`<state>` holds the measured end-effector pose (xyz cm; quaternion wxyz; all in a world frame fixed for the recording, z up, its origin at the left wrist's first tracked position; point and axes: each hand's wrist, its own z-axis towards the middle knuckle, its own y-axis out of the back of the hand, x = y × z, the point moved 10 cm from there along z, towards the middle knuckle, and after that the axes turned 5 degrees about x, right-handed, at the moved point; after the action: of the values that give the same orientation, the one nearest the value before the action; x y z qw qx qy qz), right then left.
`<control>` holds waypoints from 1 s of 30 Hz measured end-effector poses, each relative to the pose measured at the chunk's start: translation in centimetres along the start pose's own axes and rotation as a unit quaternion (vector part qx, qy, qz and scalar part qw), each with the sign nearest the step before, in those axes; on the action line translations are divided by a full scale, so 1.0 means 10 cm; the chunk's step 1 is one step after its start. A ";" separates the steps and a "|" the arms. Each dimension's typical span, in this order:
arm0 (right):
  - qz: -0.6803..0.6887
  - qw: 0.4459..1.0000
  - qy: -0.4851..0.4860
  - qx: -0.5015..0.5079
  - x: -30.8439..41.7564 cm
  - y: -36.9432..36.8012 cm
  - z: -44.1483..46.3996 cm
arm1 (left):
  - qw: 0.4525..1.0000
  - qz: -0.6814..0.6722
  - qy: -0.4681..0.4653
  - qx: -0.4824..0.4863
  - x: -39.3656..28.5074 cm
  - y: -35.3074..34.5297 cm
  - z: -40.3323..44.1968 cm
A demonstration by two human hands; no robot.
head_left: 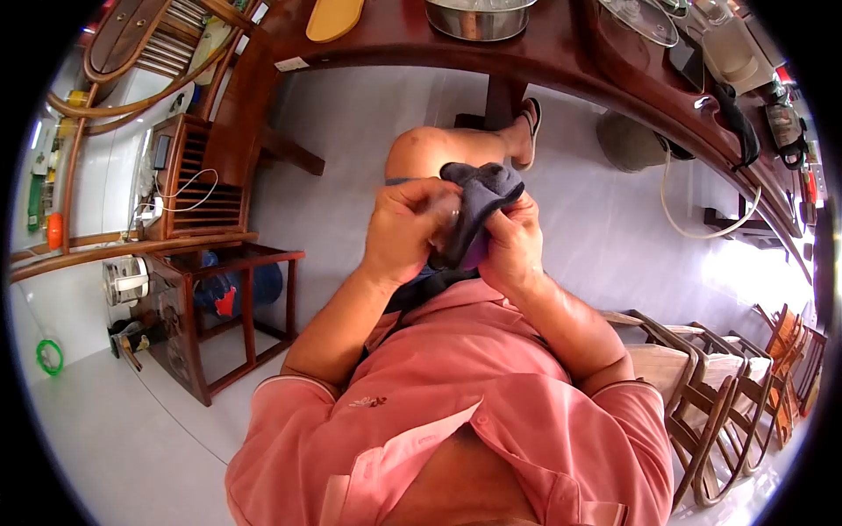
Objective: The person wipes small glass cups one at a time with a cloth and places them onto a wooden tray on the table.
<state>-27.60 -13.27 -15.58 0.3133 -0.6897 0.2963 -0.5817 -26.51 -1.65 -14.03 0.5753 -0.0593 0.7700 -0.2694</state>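
Observation:
A dark grey cloth with a black edging is bunched up in front of my belly, above my lap. My left hand pinches its left side, the fingertips slightly smeared by motion. On the other side, my right hand grips the cloth between thumb and curled fingers. A small purple patch shows beside the right palm; whether it belongs to the cloth I cannot tell. The fold between the hands hides part of the fingers.
Ahead stands a dark wooden table bearing a steel pot, a yellow tray and a glass lid. A grey bucket is under it. Folding chairs lean at right; a wooden stand is at left.

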 end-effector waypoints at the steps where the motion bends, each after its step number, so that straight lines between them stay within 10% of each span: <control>1: 0.003 0.999 0.022 -0.024 0.01 0.05 0.00 | 1.000 -0.002 -0.015 -0.002 -0.03 -0.02 0.00; 12: 0.099 0.964 -0.248 0.018 -0.93 0.29 -0.02 | 0.972 0.156 -0.105 -0.140 -1.31 0.68 0.44; 30: 0.111 0.945 -0.290 0.098 -1.19 0.45 0.00 | 0.931 0.240 -0.217 -0.166 -3.09 2.19 3.22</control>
<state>-29.53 -6.90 -26.45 0.5146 -0.7570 0.2088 -0.3444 18.07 18.20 -4.42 0.7581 -0.0241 0.6511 0.0280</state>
